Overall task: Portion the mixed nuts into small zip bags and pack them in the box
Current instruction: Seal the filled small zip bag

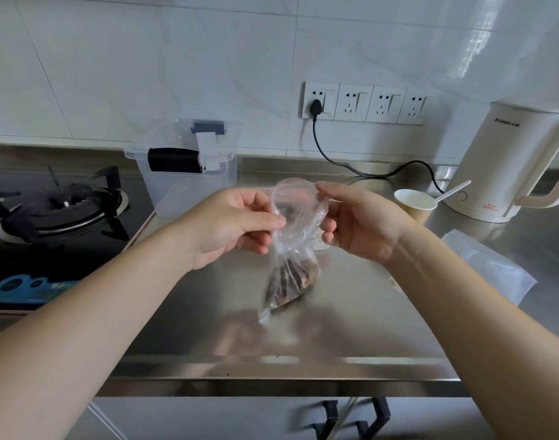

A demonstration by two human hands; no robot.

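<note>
Zip bag at frame centre, held up over the steel counter, bottom corner low near the surface; contact not clear. Mouth gaping in a loop at top, not yet sealed. Mixed nuts bunched dark in the lower third.

Left hand: thumb and fingertips pinching the left side of the bag just below the rim. Right hand: fingertips pinching the right rim, remaining fingers curled loosely behind the film.

Handling, as judged: thin, limp, slick film; light overall, weight all at the bottom, so likely to swing and sag. Nuts hard, not fragile, but apt to spill through the open mouth if tipped. Best hold along the stiffer zip strip at both ends, then run pinch across to close.

Clear box upper left of centre, behind left hand, beside the gas burner. Paper cup with spoon right of centre; kettle far right. Spare bags flat at right.
</note>
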